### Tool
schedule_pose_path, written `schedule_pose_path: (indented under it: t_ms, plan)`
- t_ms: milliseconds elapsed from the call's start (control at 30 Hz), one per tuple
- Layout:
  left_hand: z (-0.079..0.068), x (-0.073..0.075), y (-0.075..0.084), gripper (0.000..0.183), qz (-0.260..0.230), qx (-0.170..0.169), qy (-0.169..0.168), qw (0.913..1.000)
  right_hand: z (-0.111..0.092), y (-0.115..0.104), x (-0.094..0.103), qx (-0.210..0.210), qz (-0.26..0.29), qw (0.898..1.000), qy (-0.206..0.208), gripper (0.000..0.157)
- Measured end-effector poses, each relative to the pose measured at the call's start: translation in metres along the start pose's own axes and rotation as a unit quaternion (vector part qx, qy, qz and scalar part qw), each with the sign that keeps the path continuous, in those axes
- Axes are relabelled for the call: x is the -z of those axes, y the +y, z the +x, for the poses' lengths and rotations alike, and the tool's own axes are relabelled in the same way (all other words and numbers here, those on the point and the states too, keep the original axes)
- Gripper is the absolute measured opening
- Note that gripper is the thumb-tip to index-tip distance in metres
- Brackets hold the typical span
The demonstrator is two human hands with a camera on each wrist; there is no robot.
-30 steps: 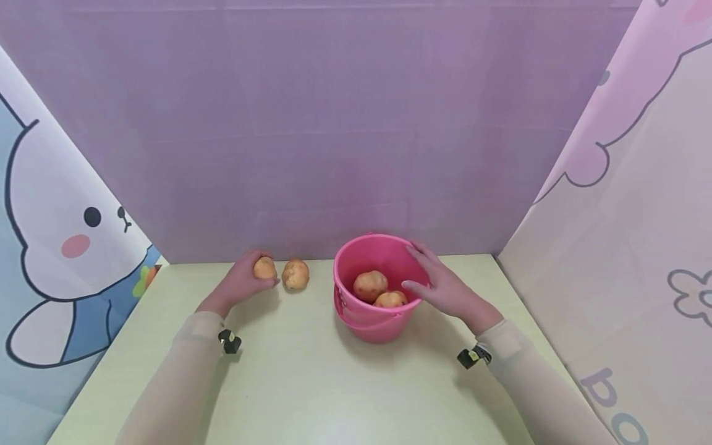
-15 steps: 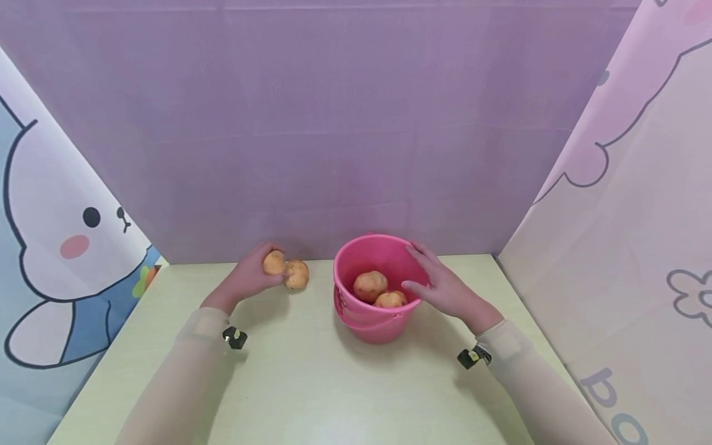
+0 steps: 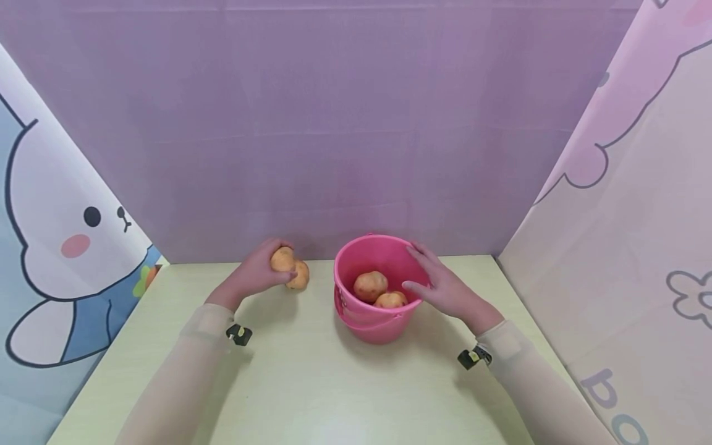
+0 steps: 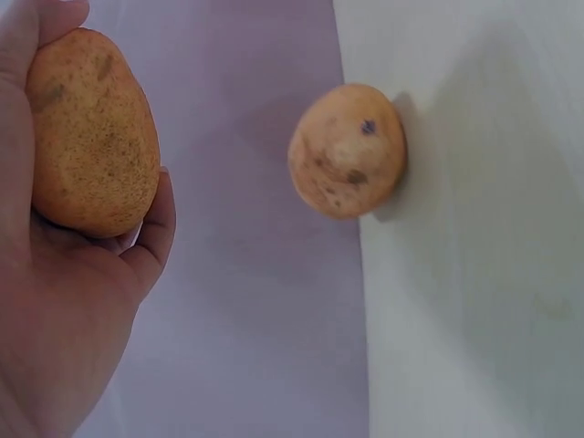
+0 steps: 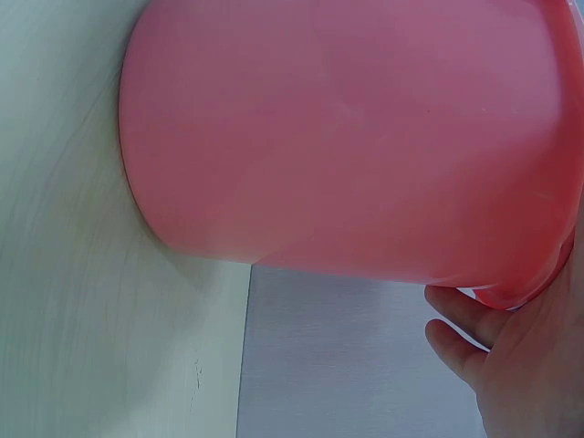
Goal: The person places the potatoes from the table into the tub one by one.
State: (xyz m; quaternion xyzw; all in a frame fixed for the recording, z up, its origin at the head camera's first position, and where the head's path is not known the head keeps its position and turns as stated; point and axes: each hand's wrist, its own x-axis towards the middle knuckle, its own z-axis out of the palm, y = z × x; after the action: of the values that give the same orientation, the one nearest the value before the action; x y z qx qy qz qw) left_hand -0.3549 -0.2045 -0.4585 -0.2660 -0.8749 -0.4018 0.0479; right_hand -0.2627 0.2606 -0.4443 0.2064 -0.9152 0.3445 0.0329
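My left hand grips a potato, held up off the table at the back left. Beyond it a second potato rests on the table by the back wall; in the head view the held one partly covers this potato. A pink bucket stands upright right of centre, with two potatoes visible inside. On the bucket's right side, my right hand holds the rim. Seen from the right wrist, fingertips show beside the bucket's outer wall near the rim.
A pale table carries everything. The purple back wall rises right behind the bucket and potatoes. Printed side panels close in the left and right. The bucket's handle hangs down at its front.
My left hand has moved right and slightly up with its potato, which now overlaps the potato on the table in the head view. The right hand and bucket have stayed put.
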Motion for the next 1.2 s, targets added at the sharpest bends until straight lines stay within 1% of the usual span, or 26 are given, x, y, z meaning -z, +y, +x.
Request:
schedule_pose_path:
  t_ms: [267,467,567,900,1200]
  plan:
    - [0.007,0.000,0.021,0.059,-0.023,0.005,-0.020,0.9995,-0.001,-0.001,0.000,-0.003,-0.002,1.000,0.000,0.096]
    - [0.009,-0.001,0.028,0.058,-0.046,0.006,-0.028,0.9985,0.000,-0.001,0.000,-0.009,-0.001,1.000,-0.001,0.094]
    - [0.012,-0.001,0.034,0.057,-0.056,-0.001,-0.030,0.9980,0.000,-0.002,0.000,-0.009,0.000,1.000,-0.002,0.095]
    - [0.023,-0.003,0.057,0.058,-0.046,-0.024,-0.043,0.9977,-0.001,-0.004,0.002,-0.012,0.000,1.000,-0.005,0.097]
    - [0.031,-0.005,0.075,0.060,-0.009,-0.047,-0.047,0.9977,0.000,-0.002,0.000,-0.008,-0.005,1.000,-0.004,0.097]
